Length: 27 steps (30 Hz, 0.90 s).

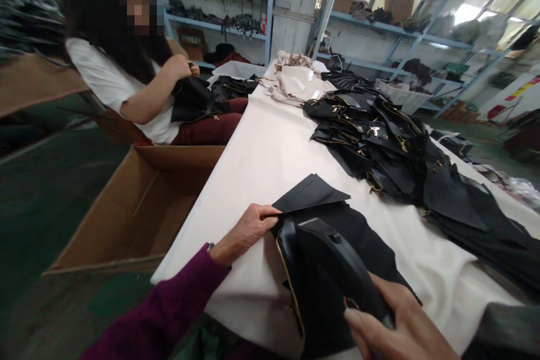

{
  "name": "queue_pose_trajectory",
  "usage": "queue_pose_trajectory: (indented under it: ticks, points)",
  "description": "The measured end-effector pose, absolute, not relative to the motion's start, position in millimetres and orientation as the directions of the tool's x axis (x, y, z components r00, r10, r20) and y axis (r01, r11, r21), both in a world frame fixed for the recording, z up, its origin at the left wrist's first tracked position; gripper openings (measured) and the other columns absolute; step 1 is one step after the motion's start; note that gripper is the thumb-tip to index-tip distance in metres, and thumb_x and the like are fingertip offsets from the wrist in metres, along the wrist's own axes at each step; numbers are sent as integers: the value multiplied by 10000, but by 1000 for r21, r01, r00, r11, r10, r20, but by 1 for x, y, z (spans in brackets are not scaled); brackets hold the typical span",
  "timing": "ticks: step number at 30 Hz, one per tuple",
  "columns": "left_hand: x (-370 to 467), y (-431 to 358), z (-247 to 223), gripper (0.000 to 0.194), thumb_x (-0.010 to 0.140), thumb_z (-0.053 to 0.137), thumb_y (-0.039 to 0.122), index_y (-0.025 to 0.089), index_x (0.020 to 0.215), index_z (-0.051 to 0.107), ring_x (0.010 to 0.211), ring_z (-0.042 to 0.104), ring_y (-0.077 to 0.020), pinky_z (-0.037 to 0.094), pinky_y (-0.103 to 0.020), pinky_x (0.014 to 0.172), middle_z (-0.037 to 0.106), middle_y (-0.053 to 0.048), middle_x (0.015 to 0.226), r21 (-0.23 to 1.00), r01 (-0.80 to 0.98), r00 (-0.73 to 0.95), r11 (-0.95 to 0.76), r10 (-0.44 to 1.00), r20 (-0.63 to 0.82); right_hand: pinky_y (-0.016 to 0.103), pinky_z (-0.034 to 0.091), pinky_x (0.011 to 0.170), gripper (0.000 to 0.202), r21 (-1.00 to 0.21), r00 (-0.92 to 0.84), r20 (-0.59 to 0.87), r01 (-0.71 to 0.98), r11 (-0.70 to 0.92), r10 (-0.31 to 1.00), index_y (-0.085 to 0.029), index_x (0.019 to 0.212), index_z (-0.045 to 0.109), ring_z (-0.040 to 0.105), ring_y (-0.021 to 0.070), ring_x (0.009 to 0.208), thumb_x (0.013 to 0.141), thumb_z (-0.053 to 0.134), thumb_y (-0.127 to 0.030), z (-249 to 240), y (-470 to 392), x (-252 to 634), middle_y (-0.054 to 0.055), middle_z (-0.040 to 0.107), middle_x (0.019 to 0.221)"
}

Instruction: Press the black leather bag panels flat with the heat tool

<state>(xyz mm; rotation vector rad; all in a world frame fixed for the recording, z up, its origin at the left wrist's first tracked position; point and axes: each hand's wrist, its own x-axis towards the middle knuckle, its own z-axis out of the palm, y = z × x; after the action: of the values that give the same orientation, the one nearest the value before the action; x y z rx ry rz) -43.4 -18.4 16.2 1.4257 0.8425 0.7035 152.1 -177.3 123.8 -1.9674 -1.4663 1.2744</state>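
Left hand (247,230): pinching the black leather bag's (320,281) lining edge.
Right hand (396,320): clamped on the bag's handle.
Bag: near worktop (261,152) edge, right of cardboard box (139,208).

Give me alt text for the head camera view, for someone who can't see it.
A person's left hand and right hand grip a black leather bag with a gold zipper on a white table. A pile of black leather pieces lies further along it, and a seated co-worker handles black material beside an open cardboard box.
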Motion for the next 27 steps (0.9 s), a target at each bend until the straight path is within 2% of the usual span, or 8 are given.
queue_pose_trajectory:
  ticks: [5, 9, 12, 14, 17, 19, 23, 27]
  points:
    - [-39, -33, 23, 237, 663, 591, 196, 103, 859, 686, 478, 275, -44, 148, -198, 419, 518, -2, 647, 909, -114, 630, 402, 736, -247, 198, 415, 421, 109, -826, -56, -389, 464, -321, 919, -194, 729, 515, 525, 111, 414, 806, 541, -267, 111, -149, 140, -65, 547, 478]
    - [-40, -37, 12, 270, 640, 609, 212, 87, 873, 668, 448, 273, -41, 173, -198, 419, 492, 11, 585, 859, -143, 580, 491, 745, -329, 214, 421, 480, 230, -842, 16, -296, 468, -269, 955, -189, 664, 523, 538, 116, 464, 834, 548, -341, 115, -135, 152, -43, 567, 510]
    - [-49, -30, 9, 252, 683, 549, 222, 99, 873, 662, 408, 278, -54, 193, -206, 413, 459, 32, 511, 934, 40, 468, 355, 819, -331, 224, 399, 460, 295, -835, 73, -305, 459, -303, 950, -191, 637, 515, 528, 122, 456, 839, 530, -405, 123, -143, 175, -38, 555, 506]
    - [-54, -23, 17, 211, 716, 520, 222, 128, 830, 670, 445, 361, -80, 255, -213, 446, 512, 9, 551, 962, 234, 497, 141, 833, -243, 230, 375, 439, 322, -811, 152, -332, 457, -364, 931, -197, 631, 505, 511, 127, 445, 832, 517, -449, 126, -155, 193, -40, 540, 495]
    - [-48, -13, 37, 168, 744, 569, 286, 180, 815, 678, 633, 486, -140, 345, -229, 584, 592, -27, 729, 888, 391, 615, -241, 786, -57, 242, 363, 464, 398, -763, 253, -343, 488, -425, 905, -196, 566, 495, 478, 125, 456, 831, 488, -493, 127, -171, 217, -37, 513, 478]
    - [-30, -6, 47, 207, 712, 637, 350, 199, 851, 671, 690, 493, -162, 353, -239, 645, 582, -34, 772, 821, 413, 629, -394, 776, 56, 243, 357, 473, 422, -749, 271, -338, 503, -432, 901, -194, 546, 488, 464, 122, 464, 839, 473, -498, 126, -178, 227, -37, 505, 478]
    - [27, 10, 42, 208, 629, 718, 292, 203, 808, 658, 698, 487, -173, 367, -246, 700, 539, -31, 738, 825, 341, 623, -451, 765, 161, 241, 345, 455, 394, -762, 279, -340, 478, -437, 898, -201, 565, 488, 455, 120, 451, 842, 475, -481, 126, -185, 238, -47, 495, 484]
    - [62, 28, 27, 58, 655, 651, 207, 183, 707, 660, 718, 528, -184, 403, -244, 690, 579, -32, 693, 935, 211, 703, -285, 709, 57, 247, 377, 464, 342, -797, 270, -330, 435, -420, 905, -201, 588, 493, 500, 131, 450, 815, 516, -456, 123, -182, 245, -45, 526, 477]
